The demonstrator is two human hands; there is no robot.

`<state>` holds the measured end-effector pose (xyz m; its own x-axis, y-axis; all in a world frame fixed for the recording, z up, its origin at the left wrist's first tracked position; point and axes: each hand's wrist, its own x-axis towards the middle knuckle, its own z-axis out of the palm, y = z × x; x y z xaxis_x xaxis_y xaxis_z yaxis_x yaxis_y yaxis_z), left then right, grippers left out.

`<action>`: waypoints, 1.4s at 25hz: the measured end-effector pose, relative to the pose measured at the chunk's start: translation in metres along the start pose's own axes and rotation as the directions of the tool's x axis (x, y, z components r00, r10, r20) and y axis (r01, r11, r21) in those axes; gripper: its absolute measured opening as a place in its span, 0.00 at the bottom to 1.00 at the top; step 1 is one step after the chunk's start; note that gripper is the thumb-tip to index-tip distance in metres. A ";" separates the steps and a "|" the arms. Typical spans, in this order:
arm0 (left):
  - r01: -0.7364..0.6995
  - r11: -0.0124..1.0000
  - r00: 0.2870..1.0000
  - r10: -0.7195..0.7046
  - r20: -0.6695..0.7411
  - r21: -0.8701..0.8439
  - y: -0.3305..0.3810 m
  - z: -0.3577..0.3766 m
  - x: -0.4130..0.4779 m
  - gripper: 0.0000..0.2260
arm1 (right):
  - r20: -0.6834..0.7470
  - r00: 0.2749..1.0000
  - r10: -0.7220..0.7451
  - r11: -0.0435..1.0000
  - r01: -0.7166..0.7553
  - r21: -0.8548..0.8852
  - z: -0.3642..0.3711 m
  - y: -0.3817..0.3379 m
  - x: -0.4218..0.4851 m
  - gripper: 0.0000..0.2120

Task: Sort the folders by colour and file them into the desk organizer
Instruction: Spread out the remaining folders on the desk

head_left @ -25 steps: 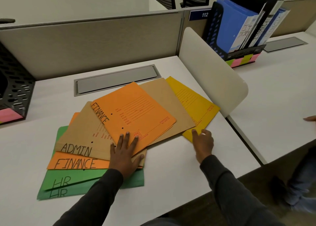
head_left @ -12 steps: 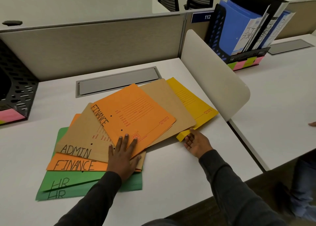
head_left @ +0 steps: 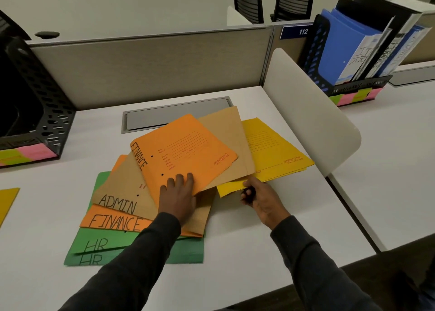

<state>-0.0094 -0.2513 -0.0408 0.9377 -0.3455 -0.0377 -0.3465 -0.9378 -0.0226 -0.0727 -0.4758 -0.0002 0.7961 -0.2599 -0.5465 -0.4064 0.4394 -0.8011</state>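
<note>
Head view: right hand has gone from flat on the yellow card folders to fingers pinching their near edge, lifting it. Left hand, fingers spread, pins the fanned orange FINANCE folder beside them. Black mesh desk organizer sits far left, unfilled.

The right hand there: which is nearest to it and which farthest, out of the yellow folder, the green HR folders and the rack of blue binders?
Seen from the head camera, starting from the right hand:
1. Yellow folder, pinched at its near corner by that hand.
2. Green HR folders, at the bottom of the pile, to the left.
3. Rack of blue binders, on the neighbouring desk beyond the white divider.
</note>
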 end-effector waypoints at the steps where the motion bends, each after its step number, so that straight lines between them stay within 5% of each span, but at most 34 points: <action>1: 0.017 1.000 1.000 -0.018 -0.014 -0.010 -0.006 -0.004 0.003 0.27 | 0.002 0.999 -0.033 0.999 0.033 0.021 0.006 -0.005 -0.007 0.10; 10: 0.123 0.985 0.984 -0.137 -0.117 -0.123 -0.099 -0.002 -0.013 0.31 | -0.084 0.945 -0.317 0.884 0.327 0.333 0.020 -0.069 -0.036 0.11; 19: 0.144 0.988 0.989 -0.145 -0.019 -0.047 -0.148 0.047 -0.069 0.35 | -0.346 0.805 -0.482 0.834 0.543 0.100 0.016 -0.118 -0.009 0.08; 26: -0.043 0.993 0.991 0.056 0.119 -0.112 -0.117 0.031 -0.080 0.34 | -0.209 0.858 -0.469 0.853 0.502 0.144 0.070 -0.079 -0.016 0.08; 28: 0.023 0.949 0.992 0.016 0.122 -0.316 -0.106 0.002 -0.078 0.39 | -0.099 0.888 -0.449 0.882 0.458 0.108 0.097 -0.050 -0.024 0.08; 29: 0.127 0.820 0.986 -0.045 0.159 -0.558 -0.099 -0.021 -0.078 0.40 | -0.044 0.903 -0.427 0.900 0.429 0.074 0.112 -0.032 -0.031 0.07; 31: 0.316 0.229 0.948 -0.111 0.298 -0.921 -0.094 -0.061 -0.075 0.34 | 0.069 0.927 -0.368 0.929 0.370 -0.010 0.141 0.008 -0.049 0.07; 33: 0.358 -0.283 0.902 -0.143 0.408 -0.890 -0.107 -0.077 -0.074 0.19 | 0.207 0.937 -0.281 0.950 0.302 -0.076 0.170 0.050 -0.070 0.07; 35: 0.318 -0.519 0.867 -0.181 0.465 -0.794 -0.136 -0.073 -0.077 0.16 | 0.329 0.931 -0.161 0.965 0.218 -0.146 0.191 0.084 -0.089 0.11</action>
<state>-0.0328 -0.1000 0.0380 0.8625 -0.1138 -0.4931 0.4994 0.3494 0.7928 -0.0917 -0.2514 0.0277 0.9536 -0.0297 -0.2997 -0.2841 0.2414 -0.9279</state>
